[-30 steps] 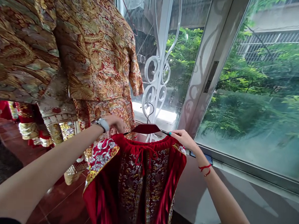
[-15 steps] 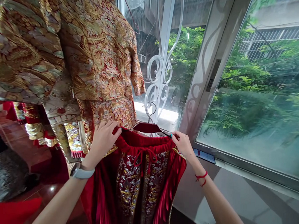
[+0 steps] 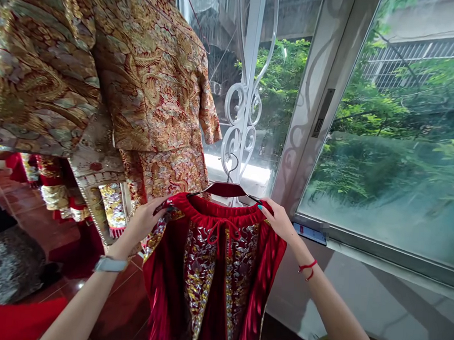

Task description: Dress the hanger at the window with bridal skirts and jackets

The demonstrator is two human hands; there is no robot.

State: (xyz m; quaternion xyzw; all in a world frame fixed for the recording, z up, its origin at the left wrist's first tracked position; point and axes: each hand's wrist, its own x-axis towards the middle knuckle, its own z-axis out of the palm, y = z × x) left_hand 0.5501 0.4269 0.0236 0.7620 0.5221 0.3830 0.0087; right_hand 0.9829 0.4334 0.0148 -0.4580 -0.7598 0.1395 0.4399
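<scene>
Left hand (image 3: pixel 144 220) has shifted outward since half a second ago; its fingers now pinch the red garment (image 3: pixel 202 255) at one end of its waistband (image 3: pixel 209 211), while the right hand (image 3: pixel 278 219) pinches the other. Between them the garment hangs on a hanger (image 3: pixel 228 190). An uneven tug could, I judge, slip the stretchy-looking waistband off one hanger arm. Beyond the left hand are gold-patterned garments (image 3: pixel 155 95); beside the right wrist lies a phone (image 3: pixel 310 233), its text unreadable. No brand or label is legible.
</scene>
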